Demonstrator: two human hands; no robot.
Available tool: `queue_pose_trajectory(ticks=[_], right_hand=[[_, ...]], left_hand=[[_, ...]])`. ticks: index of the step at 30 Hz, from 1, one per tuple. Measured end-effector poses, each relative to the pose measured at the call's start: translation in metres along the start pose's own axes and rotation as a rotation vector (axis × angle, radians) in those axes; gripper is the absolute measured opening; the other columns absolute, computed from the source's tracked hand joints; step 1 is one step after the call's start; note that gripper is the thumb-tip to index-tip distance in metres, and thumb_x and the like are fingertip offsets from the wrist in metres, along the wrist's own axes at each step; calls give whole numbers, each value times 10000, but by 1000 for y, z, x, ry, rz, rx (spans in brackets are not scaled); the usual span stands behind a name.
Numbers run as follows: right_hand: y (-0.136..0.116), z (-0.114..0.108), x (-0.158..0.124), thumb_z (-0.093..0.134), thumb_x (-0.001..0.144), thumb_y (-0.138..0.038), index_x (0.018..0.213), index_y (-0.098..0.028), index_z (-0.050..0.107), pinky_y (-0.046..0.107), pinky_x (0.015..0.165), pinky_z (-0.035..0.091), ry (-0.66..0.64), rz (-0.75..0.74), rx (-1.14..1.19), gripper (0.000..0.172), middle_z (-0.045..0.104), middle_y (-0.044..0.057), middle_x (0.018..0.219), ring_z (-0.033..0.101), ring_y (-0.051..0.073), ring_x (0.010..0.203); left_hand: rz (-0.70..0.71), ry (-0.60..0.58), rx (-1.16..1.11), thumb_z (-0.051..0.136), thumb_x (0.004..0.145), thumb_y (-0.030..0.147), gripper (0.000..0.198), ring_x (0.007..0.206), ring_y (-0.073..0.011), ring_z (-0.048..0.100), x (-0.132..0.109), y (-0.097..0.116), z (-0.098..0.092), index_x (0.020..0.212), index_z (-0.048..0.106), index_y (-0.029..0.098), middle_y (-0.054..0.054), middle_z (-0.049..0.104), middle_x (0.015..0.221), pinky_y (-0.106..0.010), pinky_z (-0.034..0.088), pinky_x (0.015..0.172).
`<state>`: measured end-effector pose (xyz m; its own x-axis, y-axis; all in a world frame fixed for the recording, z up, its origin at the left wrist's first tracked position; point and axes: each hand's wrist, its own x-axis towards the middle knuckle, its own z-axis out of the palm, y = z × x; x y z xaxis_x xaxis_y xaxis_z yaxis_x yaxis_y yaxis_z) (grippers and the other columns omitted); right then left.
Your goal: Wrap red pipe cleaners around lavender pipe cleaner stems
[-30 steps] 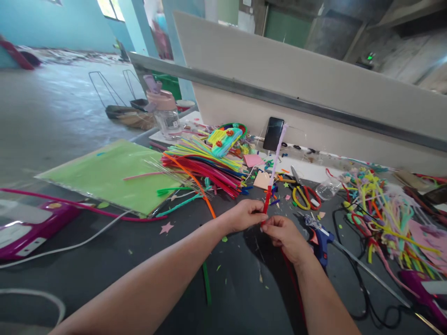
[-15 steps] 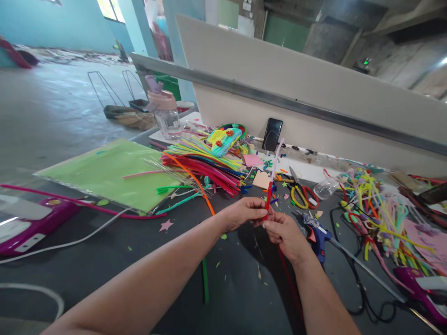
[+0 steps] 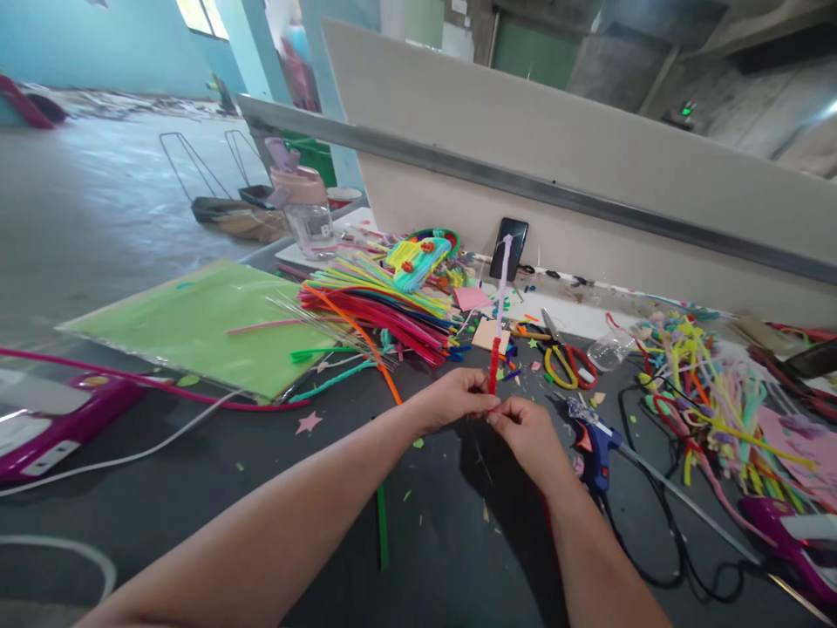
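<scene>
My left hand (image 3: 461, 399) pinches the lower part of a thin upright stem, whose bottom is wrapped in a red pipe cleaner (image 3: 493, 366) and whose top is pale lilac (image 3: 503, 288). Right beside it, my right hand (image 3: 523, 429) has its fingers pressed together at the stem's lower end, on the red pipe cleaner. A loose red length runs down behind my right forearm, mostly hidden. Beyond the hands lie a peach paper pad (image 3: 490, 335) and small colourful scraps. A bundle of pipe cleaners (image 3: 392, 318) is to the left.
Scissors (image 3: 561, 359) and a blue glue gun (image 3: 600, 453) with a black cord lie to the right, near a tangled pipe cleaner pile (image 3: 712, 392). A phone (image 3: 508, 249) leans on the partition. Green sheets (image 3: 209, 323) and a bottle (image 3: 306, 209) are left.
The stem has tilted to more upright and shifted slightly left. My right hand has moved a little left, its fingers closer to my left hand. The loose red length is now more hidden.
</scene>
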<state>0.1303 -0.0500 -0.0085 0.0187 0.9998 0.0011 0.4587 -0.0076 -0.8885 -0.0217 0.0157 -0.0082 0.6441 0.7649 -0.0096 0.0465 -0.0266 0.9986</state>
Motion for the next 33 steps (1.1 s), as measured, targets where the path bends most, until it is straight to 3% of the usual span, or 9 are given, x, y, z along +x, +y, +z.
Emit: queue_pose_trajectory(ticks=[4, 8, 11, 14, 17, 19, 27, 33], right_hand=[[6, 8, 1, 539, 742, -243, 638, -180, 616, 252, 611, 368, 135, -181, -328, 144, 618, 37, 638, 537, 154, 632], [12, 11, 4, 526, 739, -223, 646, -173, 611, 260, 627, 366, 167, -211, -375, 135, 613, 46, 648, 543, 163, 659], [11, 9, 6, 563, 730, -292, 619, -164, 584, 242, 533, 329, 109, -78, -161, 171, 531, 2, 553, 464, 123, 542], [7, 5, 6, 598, 708, -365, 651, -159, 561, 217, 429, 241, -42, 101, 194, 217, 422, -51, 499, 326, 71, 428], [2, 1, 3, 631, 686, -361, 698, -154, 552, 200, 392, 183, -142, 207, 486, 221, 446, -52, 544, 273, 44, 402], [0, -2, 1, 650, 675, -336, 706, -149, 559, 194, 386, 188, -171, 211, 564, 210, 483, -38, 575, 293, 40, 409], [3, -3, 2, 626, 635, -213, 675, -148, 565, 175, 342, 218, -184, 263, 405, 98, 451, -61, 462, 343, 48, 373], [1, -3, 2, 609, 631, -218, 658, -157, 565, 188, 331, 255, -176, 297, 244, 80, 471, -57, 407, 374, 65, 329]], left_hand=[[15, 139, 379, 602, 684, 277, 174, 551, -88, 427, 2, 2, 2, 613, 538, 131, 34, 501, 561, -207, 306, 512], [61, 230, 537, 569, 686, 249, 176, 558, -85, 407, 4, 2, 6, 563, 506, 140, 40, 475, 549, -208, 287, 521], [53, 245, 431, 573, 696, 281, 215, 543, -81, 395, 3, 1, 9, 559, 477, 146, 47, 452, 533, -204, 280, 507], [16, 223, 209, 589, 702, 326, 242, 514, -79, 409, 1, 0, 10, 592, 461, 153, 48, 468, 523, -201, 288, 490], [1, 177, 34, 602, 704, 352, 257, 484, -79, 420, -1, 1, 10, 621, 456, 158, 44, 494, 517, -204, 302, 479], [-1, 148, -14, 611, 700, 359, 262, 475, -78, 425, -1, 2, 9, 628, 460, 158, 42, 500, 513, -205, 305, 475], [-6, 163, 181, 605, 676, 325, 223, 491, -86, 439, -2, 2, 8, 596, 490, 152, 45, 495, 508, -209, 297, 471], [-43, 141, 249, 592, 658, 307, 196, 481, -89, 435, 0, -2, 9, 588, 490, 155, 47, 489, 493, -206, 290, 456]])
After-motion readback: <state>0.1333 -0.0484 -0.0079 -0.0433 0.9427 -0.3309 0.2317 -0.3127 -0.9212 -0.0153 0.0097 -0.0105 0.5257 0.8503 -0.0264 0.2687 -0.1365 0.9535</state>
